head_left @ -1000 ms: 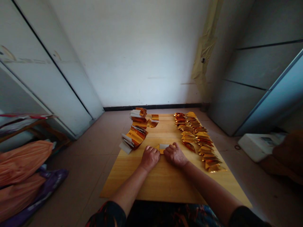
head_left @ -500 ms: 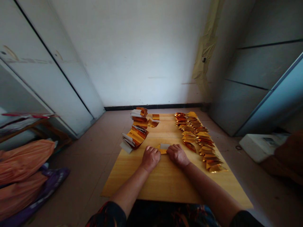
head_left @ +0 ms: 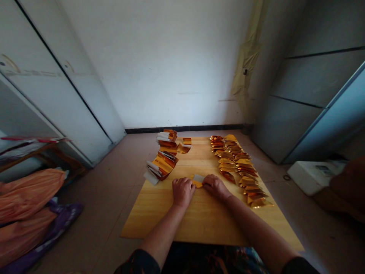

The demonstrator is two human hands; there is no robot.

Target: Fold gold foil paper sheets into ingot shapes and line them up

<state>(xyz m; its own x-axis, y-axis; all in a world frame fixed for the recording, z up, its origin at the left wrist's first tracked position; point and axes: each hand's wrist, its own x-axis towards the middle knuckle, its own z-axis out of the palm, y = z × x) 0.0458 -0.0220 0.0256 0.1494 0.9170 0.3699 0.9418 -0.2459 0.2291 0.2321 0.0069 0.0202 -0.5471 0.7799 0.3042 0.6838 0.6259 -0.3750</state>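
A small sheet of gold foil paper (head_left: 197,180) with a white back lies on the yellow wooden board (head_left: 205,217) between my hands. My left hand (head_left: 182,191) is curled, its fingers pressing the paper's left edge. My right hand (head_left: 216,186) is also curled and pinches the paper's right side. A row of several folded gold pieces (head_left: 238,167) runs along the board's right side. Two bent stacks of unfolded gold sheets (head_left: 161,165) sit at the board's left, the farther stack (head_left: 167,140) near the back edge.
The board lies on a tiled floor. Orange and purple bags (head_left: 31,205) are heaped at the left under a wooden rack (head_left: 34,150). A white box (head_left: 312,175) sits at the right. White cabinet doors (head_left: 57,87) and a wall stand behind.
Both hands have shifted slightly on the paper; the right hand has slid nearer the left and flattened lower over the sheet. The stacks and the folded row have not moved.
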